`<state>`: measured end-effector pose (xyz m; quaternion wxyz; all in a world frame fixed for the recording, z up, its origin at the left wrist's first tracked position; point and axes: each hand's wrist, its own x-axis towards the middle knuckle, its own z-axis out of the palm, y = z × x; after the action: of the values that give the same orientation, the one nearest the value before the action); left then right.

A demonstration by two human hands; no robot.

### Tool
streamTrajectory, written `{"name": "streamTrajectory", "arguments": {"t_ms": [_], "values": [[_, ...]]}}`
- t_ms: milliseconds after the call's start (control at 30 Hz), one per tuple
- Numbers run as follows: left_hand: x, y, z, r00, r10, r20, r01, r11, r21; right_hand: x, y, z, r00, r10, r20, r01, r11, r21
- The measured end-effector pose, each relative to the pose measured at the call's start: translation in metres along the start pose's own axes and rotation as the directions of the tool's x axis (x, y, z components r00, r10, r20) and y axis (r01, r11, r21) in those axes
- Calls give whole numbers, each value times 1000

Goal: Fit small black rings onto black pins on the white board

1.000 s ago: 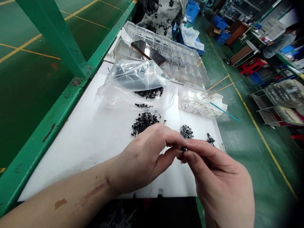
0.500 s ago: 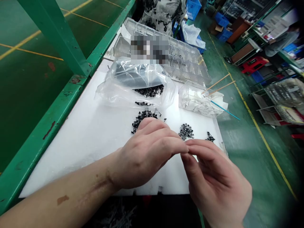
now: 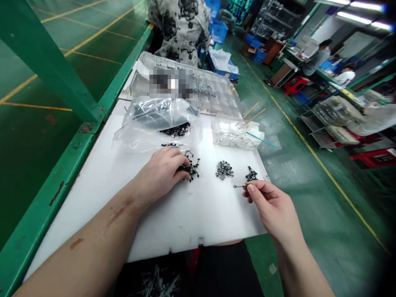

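My left hand point(image 3: 163, 171) reaches into a heap of small black rod-shaped parts point(image 3: 193, 168) on the white board. Its thumb and index finger are apart, with loose parts between them. In my right hand point(image 3: 272, 202), thumb and fingertips pinch a thin black rod with a round end point(image 3: 239, 187) that points left. Just behind those fingertips lies a smaller cluster of black parts point(image 3: 251, 173). Between the hands sits a pile of small round grey-and-black pieces point(image 3: 224, 169).
A clear plastic bag point(image 3: 154, 119) with more black parts lies behind the heap. Right of it stands a clear box point(image 3: 232, 136) with white paper and thin sticks. Farther back is a compartment tray point(image 3: 213, 95). A green beam point(image 3: 93, 136) borders the left; people work beyond.
My hands, which met at the fingertips, have parted. The left went to the black heap; the right moved to the small cluster, and the rod now shows in its pinch. The view has shifted.
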<state>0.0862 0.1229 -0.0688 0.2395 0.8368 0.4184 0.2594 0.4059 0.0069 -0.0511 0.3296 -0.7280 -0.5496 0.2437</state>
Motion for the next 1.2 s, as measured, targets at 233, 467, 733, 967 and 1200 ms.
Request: {"name": "streamTrajectory", "arguments": {"t_ms": [233,467,733,967,1200], "values": [[4,-12,8,995,30,92,-41,992,122,12,37,-31,985,3,-174,-41,976,-216],[5,-8,3,992,62,110,-75,990,118,30,48,-28,957,-6,-292,-61,974,-219],[-6,-11,-6,988,47,144,-54,998,42,-20,29,-2,960,-148,-239,109,979,-170],[-2,-10,-18,998,54,36,-51,995,-88,-24,2,32,948,-299,-105,295,954,-52],[-3,3,-20,984,-94,-154,48,959,-279,-12,-40,66,895,-445,-5,444,893,73]]}}
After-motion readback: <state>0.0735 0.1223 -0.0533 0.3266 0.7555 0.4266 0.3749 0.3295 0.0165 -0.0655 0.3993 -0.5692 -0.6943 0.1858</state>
